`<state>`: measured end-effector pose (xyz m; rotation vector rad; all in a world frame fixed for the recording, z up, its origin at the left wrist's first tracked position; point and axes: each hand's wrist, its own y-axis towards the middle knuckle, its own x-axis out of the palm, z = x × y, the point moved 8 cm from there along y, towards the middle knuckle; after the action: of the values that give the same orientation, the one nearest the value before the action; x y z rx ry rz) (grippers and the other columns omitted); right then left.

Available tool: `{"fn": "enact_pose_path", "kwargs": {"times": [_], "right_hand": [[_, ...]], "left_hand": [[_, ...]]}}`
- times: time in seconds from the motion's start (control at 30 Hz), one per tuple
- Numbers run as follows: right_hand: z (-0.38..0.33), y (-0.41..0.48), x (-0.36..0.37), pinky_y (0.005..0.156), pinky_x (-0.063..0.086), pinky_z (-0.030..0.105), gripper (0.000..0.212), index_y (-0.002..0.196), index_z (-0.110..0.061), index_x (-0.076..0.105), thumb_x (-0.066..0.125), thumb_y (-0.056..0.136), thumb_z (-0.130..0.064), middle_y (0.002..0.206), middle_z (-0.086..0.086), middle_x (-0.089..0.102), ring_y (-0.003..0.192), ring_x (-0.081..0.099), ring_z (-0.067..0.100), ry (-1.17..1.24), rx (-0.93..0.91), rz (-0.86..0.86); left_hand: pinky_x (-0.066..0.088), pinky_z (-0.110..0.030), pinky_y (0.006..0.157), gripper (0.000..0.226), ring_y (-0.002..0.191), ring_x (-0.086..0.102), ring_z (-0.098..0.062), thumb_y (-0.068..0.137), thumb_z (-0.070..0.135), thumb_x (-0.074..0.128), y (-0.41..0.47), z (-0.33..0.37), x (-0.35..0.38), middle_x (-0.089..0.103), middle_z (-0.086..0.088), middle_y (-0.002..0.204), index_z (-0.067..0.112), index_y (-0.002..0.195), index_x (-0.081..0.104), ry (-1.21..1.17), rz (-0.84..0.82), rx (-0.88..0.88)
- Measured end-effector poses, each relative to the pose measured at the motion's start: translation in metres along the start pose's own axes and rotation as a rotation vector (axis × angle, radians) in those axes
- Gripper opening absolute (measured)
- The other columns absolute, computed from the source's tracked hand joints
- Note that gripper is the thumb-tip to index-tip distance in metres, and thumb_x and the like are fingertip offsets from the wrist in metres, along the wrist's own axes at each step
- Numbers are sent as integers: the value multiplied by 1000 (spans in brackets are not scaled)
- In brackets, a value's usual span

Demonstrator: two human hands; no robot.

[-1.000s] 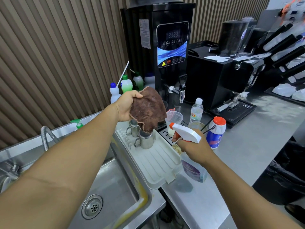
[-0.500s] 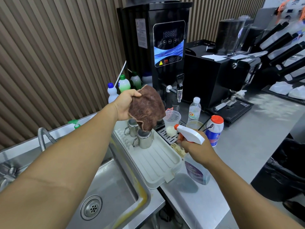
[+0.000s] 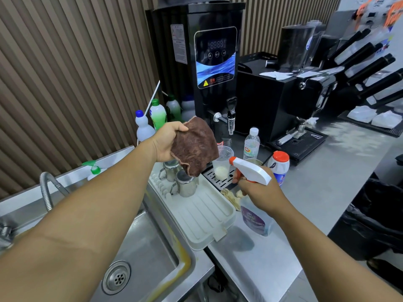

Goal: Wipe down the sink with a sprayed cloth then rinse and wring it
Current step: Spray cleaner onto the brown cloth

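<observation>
— What's in our left hand (image 3: 166,141)?
— The brown cloth (image 3: 196,147), gripped at its edge, hanging over the mugs (image 3: 185,184) on the drying tray (image 3: 202,214), right of the sink (image 3: 150,253).
— And our right hand (image 3: 259,190)?
— Curled round the spray bottle (image 3: 254,171), its nozzle facing left, near the cloth.

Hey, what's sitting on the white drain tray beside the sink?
Two steel cups stand at the far end of the tray. The brown cloth in the left hand partly hides them.
</observation>
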<state>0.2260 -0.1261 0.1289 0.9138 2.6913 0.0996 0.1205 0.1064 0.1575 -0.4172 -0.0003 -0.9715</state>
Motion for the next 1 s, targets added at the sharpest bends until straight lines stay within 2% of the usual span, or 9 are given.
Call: {"fn": "enact_pose_path", "kwargs": {"times": [0.07,0.17,0.3,0.4,0.47,0.57,0.63,0.87,1.0], "right_hand": [[-5,0,5,61,50,52,46,102,-4,69,60,65,-28,78,21,61,65,54,28,-28,-29,-25],[-6,-1,2,60,50,51,49,104,-4,69,60,65,-33,81,23,62,69,55,36,-24,-23,7],[-3,-2,-3,61,50,43,19,85,-21,73,63,72,-12,79,18,63,66,56,26,-53,-9,0],[5,-1,-6,59,47,37,8,76,-14,67,63,68,-13,75,18,63,63,56,22,-54,41,6],[6,0,-7,57,45,36,16,78,-6,64,62,65,-14,73,19,61,60,54,21,-59,56,17],[1,2,-11,57,49,34,15,78,-1,64,60,69,-11,71,20,61,60,59,34,19,40,63],[-5,5,-13,59,50,39,6,76,-2,63,61,74,-8,70,22,60,59,58,31,46,11,76],[5,3,-22,62,54,27,33,101,-16,73,59,72,-7,92,15,70,70,62,14,137,13,146],[18,-5,-31,61,48,17,51,92,-39,65,62,79,10,85,-4,64,71,56,3,86,8,177]], "left_hand": [[53,-39,78,28,89,65,-30,92,26,41,0,0,2,69,-11,99,14,104,63,1,-2,-3],[53,-39,78,29,90,65,-31,93,26,40,0,1,5,69,-12,99,12,106,62,1,-5,-5],[53,-39,79,30,90,64,-31,93,27,40,1,3,5,69,-12,98,11,106,63,9,-10,1],[52,-39,81,30,91,64,-31,93,27,40,2,3,3,70,-12,98,11,104,64,10,-1,4],[52,-39,81,31,92,64,-31,93,27,41,3,2,3,69,-12,100,11,106,64,11,1,2],[50,-41,86,32,94,64,-32,91,27,41,7,-3,4,68,-14,105,11,110,62,5,-2,-18],[50,-40,87,32,92,63,-31,91,26,41,9,-6,6,67,-14,104,12,112,60,4,2,-27],[53,-39,81,33,89,65,-31,92,26,40,11,-9,9,69,-13,101,11,111,62,32,-7,-24],[53,-36,77,30,83,67,-30,92,26,40,13,-16,10,70,-12,96,12,101,65,32,-12,-40]]}}
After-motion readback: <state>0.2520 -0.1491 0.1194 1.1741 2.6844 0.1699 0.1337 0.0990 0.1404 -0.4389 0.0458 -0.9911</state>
